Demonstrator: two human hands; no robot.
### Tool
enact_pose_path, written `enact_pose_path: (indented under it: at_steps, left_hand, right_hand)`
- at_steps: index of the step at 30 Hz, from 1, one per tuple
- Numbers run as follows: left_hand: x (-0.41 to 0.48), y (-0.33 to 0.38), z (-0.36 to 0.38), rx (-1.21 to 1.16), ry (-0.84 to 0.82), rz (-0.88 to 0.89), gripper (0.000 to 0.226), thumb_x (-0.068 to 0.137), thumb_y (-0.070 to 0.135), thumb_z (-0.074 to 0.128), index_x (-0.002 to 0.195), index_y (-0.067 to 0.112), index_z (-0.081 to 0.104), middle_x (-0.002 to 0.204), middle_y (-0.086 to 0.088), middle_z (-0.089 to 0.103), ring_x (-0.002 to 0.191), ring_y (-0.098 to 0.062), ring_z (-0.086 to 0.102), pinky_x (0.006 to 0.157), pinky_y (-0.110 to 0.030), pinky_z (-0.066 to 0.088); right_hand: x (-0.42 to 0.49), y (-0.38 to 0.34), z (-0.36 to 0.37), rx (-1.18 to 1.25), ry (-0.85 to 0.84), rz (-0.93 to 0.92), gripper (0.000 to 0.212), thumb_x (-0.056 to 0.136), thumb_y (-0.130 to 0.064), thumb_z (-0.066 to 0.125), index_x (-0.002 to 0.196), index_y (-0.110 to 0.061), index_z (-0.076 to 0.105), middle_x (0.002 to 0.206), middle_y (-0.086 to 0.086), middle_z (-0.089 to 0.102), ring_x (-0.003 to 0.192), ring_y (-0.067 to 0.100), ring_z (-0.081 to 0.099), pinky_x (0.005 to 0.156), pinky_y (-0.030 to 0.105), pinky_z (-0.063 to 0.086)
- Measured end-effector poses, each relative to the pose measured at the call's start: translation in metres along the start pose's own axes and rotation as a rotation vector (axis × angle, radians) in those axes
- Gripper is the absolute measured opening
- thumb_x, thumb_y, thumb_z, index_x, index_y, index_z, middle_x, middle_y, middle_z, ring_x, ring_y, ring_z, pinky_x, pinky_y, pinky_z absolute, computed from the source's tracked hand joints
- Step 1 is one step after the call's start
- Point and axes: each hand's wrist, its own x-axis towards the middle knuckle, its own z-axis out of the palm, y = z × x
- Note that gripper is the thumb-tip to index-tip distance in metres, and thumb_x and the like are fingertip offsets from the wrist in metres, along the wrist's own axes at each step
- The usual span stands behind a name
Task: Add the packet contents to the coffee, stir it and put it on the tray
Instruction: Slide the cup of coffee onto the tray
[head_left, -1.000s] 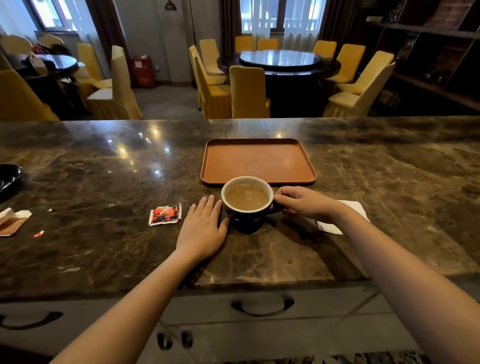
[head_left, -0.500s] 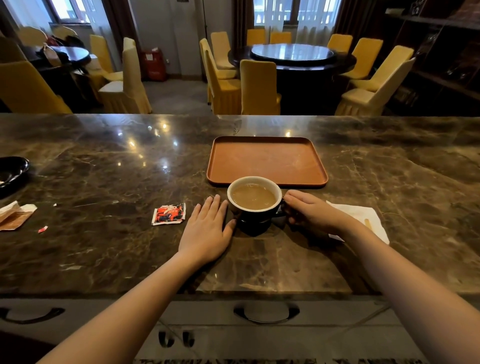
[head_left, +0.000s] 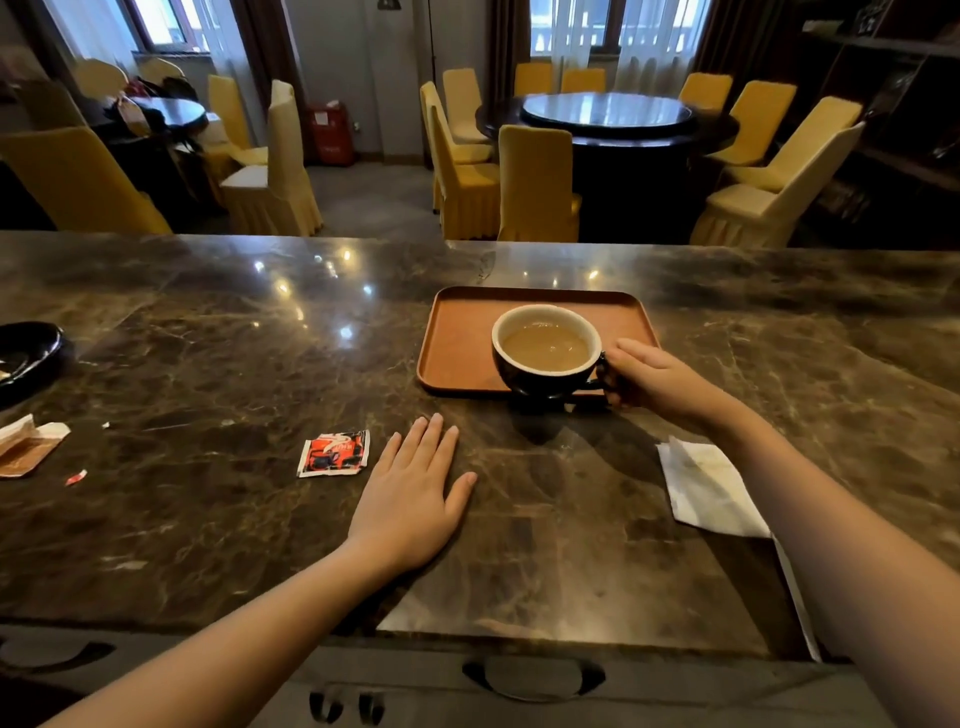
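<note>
A dark cup with a white inside holds light brown coffee. My right hand grips its handle and holds the cup in the air over the near edge of the brown tray. The cup's shadow falls on the counter below it. My left hand lies flat on the marble counter, fingers apart, holding nothing. A torn red packet lies just left of that hand.
A white napkin lies under my right forearm. At the far left are a black dish, a torn brown packet and a small red scrap. Yellow chairs and round tables stand beyond the counter.
My right hand has lifted the cup off the counter and carried it forward over the tray's near edge. My left hand stayed flat on the counter, now apart from the cup.
</note>
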Motion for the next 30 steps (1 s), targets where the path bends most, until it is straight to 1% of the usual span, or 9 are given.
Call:
enact_pose_path:
  at_steps: [4, 7, 10, 13, 15, 19, 25, 28, 30]
  left_hand:
    - [0.000, 0.000, 0.000, 0.013, 0.015, -0.001, 0.078, 0.077, 0.060, -0.004, 0.145, 0.022, 0.006, 0.158, 0.002, 0.002, 0.139, -0.005, -0.010, 0.112, -0.028, -0.010]
    - [-0.001, 0.000, 0.000, 0.015, 0.016, -0.004, 0.077, 0.078, 0.059, -0.004, 0.145, 0.023, 0.004, 0.158, 0.002, 0.001, 0.136, -0.003, -0.014, 0.112, -0.028, -0.011]
    - [-0.001, 0.000, -0.001, 0.008, 0.016, -0.008, 0.076, 0.079, 0.060, -0.001, 0.145, 0.024, 0.004, 0.157, 0.003, 0.000, 0.139, -0.005, -0.013, 0.112, -0.027, -0.012]
    - [-0.001, 0.001, 0.000, -0.005, 0.017, -0.012, 0.076, 0.081, 0.064, 0.002, 0.145, 0.024, 0.005, 0.157, 0.003, 0.001, 0.140, -0.006, -0.011, 0.112, -0.027, -0.012]
    - [-0.001, 0.001, -0.001, 0.006, 0.014, -0.010, 0.074, 0.081, 0.062, 0.001, 0.145, 0.025, 0.004, 0.157, 0.004, -0.001, 0.140, -0.006, -0.012, 0.111, -0.027, -0.012]
    - [-0.001, 0.001, -0.002, 0.003, 0.004, -0.014, 0.073, 0.081, 0.059, 0.000, 0.145, 0.025, 0.002, 0.157, 0.004, -0.003, 0.140, -0.006, -0.014, 0.111, -0.026, -0.013]
    - [-0.002, 0.002, -0.003, 0.005, 0.005, -0.016, 0.072, 0.080, 0.059, -0.001, 0.145, 0.026, 0.000, 0.153, 0.008, -0.009, 0.139, -0.005, -0.015, 0.111, -0.026, -0.014]
    - [-0.002, 0.001, -0.001, -0.010, 0.018, -0.020, 0.072, 0.082, 0.059, 0.002, 0.145, 0.025, 0.004, 0.154, 0.007, -0.004, 0.139, -0.005, -0.013, 0.112, -0.026, -0.013]
    - [-0.002, 0.001, -0.001, -0.016, 0.023, -0.021, 0.071, 0.083, 0.058, 0.004, 0.145, 0.025, 0.006, 0.155, 0.006, -0.003, 0.140, -0.005, -0.012, 0.112, -0.027, -0.012]
  right_hand:
    - [0.024, 0.004, -0.010, -0.014, 0.010, -0.017, 0.025, 0.097, -0.023, 0.033, 0.079, -0.010, 0.043, 0.072, 0.005, 0.044, 0.062, 0.017, 0.043, 0.058, 0.025, 0.040]
    - [0.039, 0.007, -0.015, -0.043, 0.010, -0.019, 0.024, 0.097, -0.025, 0.033, 0.082, -0.010, 0.043, 0.072, 0.005, 0.044, 0.062, 0.016, 0.041, 0.055, 0.020, 0.042]
    - [0.053, 0.011, -0.017, -0.041, 0.012, -0.011, 0.024, 0.097, -0.025, 0.033, 0.084, -0.009, 0.044, 0.073, 0.005, 0.043, 0.062, 0.016, 0.040, 0.055, 0.019, 0.040]
    - [0.064, 0.014, -0.020, -0.029, 0.005, -0.007, 0.025, 0.097, -0.027, 0.034, 0.081, -0.012, 0.046, 0.075, 0.007, 0.043, 0.062, 0.016, 0.039, 0.057, 0.022, 0.039]
    - [0.069, 0.017, -0.021, 0.006, 0.001, 0.002, 0.026, 0.096, -0.027, 0.034, 0.079, -0.011, 0.045, 0.075, 0.008, 0.042, 0.061, 0.016, 0.038, 0.057, 0.025, 0.037]
    - [0.078, 0.021, -0.022, 0.050, -0.003, 0.028, 0.027, 0.097, -0.030, 0.033, 0.082, -0.010, 0.044, 0.074, 0.006, 0.041, 0.059, 0.016, 0.039, 0.059, 0.028, 0.037]
    - [0.085, 0.020, -0.024, 0.007, -0.013, 0.041, 0.027, 0.097, -0.031, 0.032, 0.084, -0.010, 0.044, 0.075, 0.006, 0.042, 0.061, 0.015, 0.041, 0.059, 0.025, 0.040]
    - [0.086, 0.019, -0.024, -0.013, -0.028, 0.037, 0.027, 0.097, -0.030, 0.030, 0.083, -0.011, 0.043, 0.073, 0.007, 0.041, 0.058, 0.015, 0.040, 0.054, 0.020, 0.042]
    - [0.088, 0.020, -0.025, -0.006, -0.029, 0.037, 0.029, 0.097, -0.030, 0.030, 0.080, -0.010, 0.042, 0.073, 0.007, 0.041, 0.059, 0.016, 0.040, 0.055, 0.023, 0.040]
